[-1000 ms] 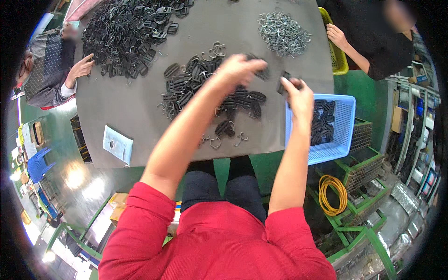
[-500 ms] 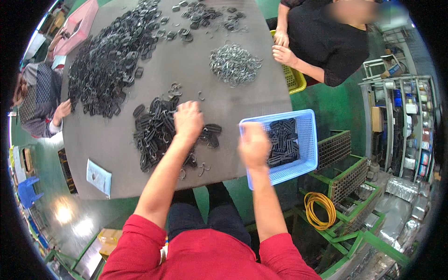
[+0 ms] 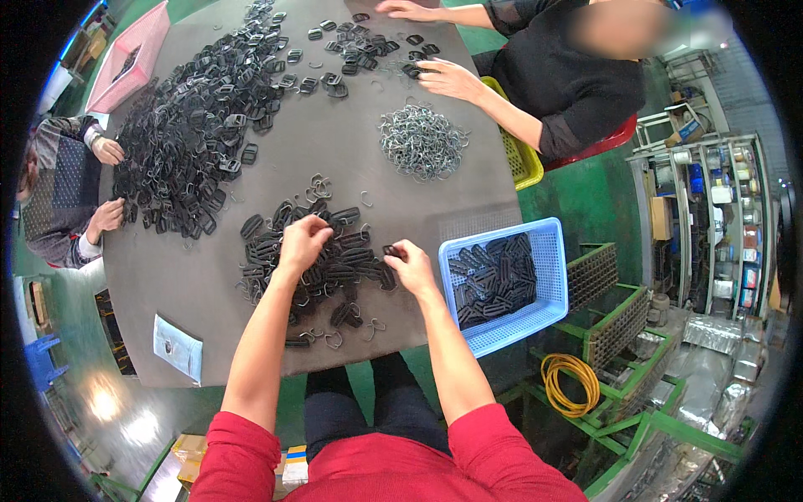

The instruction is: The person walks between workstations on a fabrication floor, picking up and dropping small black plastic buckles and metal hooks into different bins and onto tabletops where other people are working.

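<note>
A pile of black plastic buckles [image 3: 347, 261] mixed with metal hooks lies on the grey table in front of me. Over its middle, my left hand [image 3: 303, 244] has its fingers drawn together; what they hold, if anything, I cannot make out. At the pile's right edge my right hand [image 3: 411, 268] pinches a small black buckle [image 3: 390, 250] between thumb and fingers. To the right of that hand sits a blue basket [image 3: 548, 276], partly filled with black buckles [image 3: 495, 280].
A larger heap of black buckles [image 3: 184, 142] spreads at the far left, and loose metal hooks [image 3: 422, 142] lie further back. A flat pale-blue packet [image 3: 177, 347] rests near the front left edge. Co-workers reach in from the left [image 3: 107, 219] and far right [image 3: 456, 81].
My right hand has moved left from the basket to the pile. My left hand has shifted slightly left and down. The far-right co-worker's hands have spread apart over the table.
</note>
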